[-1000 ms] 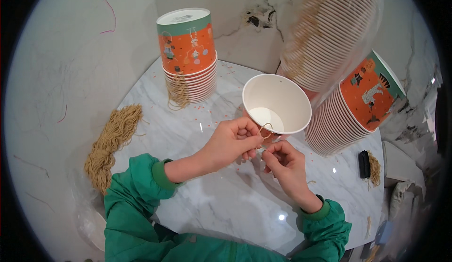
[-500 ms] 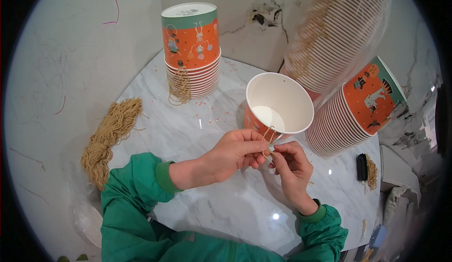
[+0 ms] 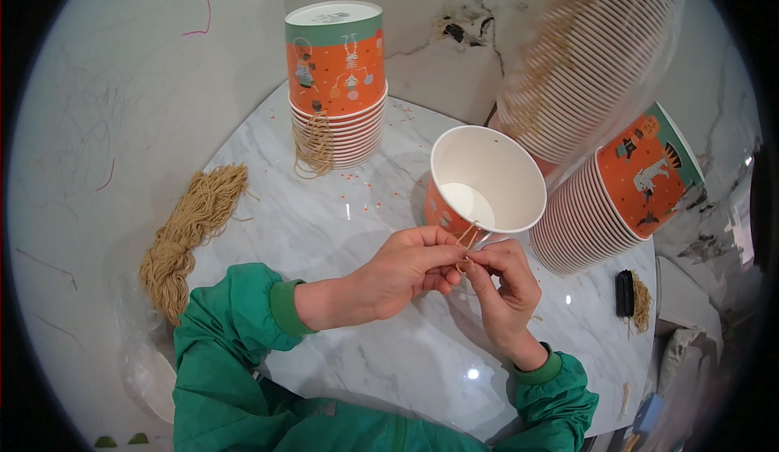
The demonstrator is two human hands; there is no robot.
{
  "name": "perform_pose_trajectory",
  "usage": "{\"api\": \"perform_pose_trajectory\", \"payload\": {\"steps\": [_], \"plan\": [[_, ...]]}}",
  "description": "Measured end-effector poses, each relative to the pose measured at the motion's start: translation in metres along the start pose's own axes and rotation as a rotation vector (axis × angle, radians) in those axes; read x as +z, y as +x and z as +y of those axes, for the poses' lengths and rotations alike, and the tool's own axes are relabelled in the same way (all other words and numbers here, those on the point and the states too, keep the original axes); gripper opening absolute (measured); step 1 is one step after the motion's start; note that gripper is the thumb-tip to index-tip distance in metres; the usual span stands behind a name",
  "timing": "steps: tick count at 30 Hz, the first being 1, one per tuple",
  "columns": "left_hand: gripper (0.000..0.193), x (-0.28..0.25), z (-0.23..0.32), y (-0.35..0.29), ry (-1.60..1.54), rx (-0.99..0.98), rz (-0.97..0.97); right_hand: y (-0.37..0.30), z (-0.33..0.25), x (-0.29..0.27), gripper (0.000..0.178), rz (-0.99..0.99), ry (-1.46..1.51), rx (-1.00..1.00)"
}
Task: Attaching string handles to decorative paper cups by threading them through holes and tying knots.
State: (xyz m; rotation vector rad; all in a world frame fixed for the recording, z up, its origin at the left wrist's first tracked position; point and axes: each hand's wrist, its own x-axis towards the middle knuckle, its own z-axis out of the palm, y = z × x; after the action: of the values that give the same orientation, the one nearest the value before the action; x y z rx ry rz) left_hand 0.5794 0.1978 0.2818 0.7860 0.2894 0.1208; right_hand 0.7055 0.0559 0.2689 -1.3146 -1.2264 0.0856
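Observation:
A paper bucket [image 3: 488,178], white inside and orange outside, stands upright on the marble-patterned table in front of my hands. A loop of tan cord [image 3: 467,234] rises at its near rim, and its lower end runs into my fingers. My left hand [image 3: 406,267] pinches the cord between thumb and forefinger. Close against it, my right hand [image 3: 505,288] also pinches the cord, thumb and fingertips together. The fingertips hide how the cord is crossed or knotted there.
Upside-down nested buckets [image 3: 337,71] stand at the back left, cords hanging down their side. More nested buckets [image 3: 641,180] lean at the right, beside a tall plastic-wrapped stack [image 3: 588,54]. A tan cord bundle [image 3: 191,237] lies left; a black object [image 3: 624,293] lies right.
My fingertips have drawn closer together on the cord, the right thumb shifting in toward the left. The whole view has shifted slightly; the bucket stays in place.

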Motion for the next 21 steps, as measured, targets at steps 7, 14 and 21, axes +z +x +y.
{"api": "perform_pose_trajectory", "payload": {"steps": [7,14,21], "plan": [[0.012,-0.001,-0.001,0.0,0.018,0.024,0.009,0.006,-0.001,0.002,0.018,-0.015,-0.074,-0.094],[0.008,-0.002,-0.003,0.001,0.148,0.136,0.02,0.011,-0.004,0.005,0.011,-0.032,-0.144,-0.047],[0.009,0.0,0.004,0.002,0.334,0.299,0.094,0.018,-0.009,0.006,0.012,-0.017,-0.252,-0.092]]}}
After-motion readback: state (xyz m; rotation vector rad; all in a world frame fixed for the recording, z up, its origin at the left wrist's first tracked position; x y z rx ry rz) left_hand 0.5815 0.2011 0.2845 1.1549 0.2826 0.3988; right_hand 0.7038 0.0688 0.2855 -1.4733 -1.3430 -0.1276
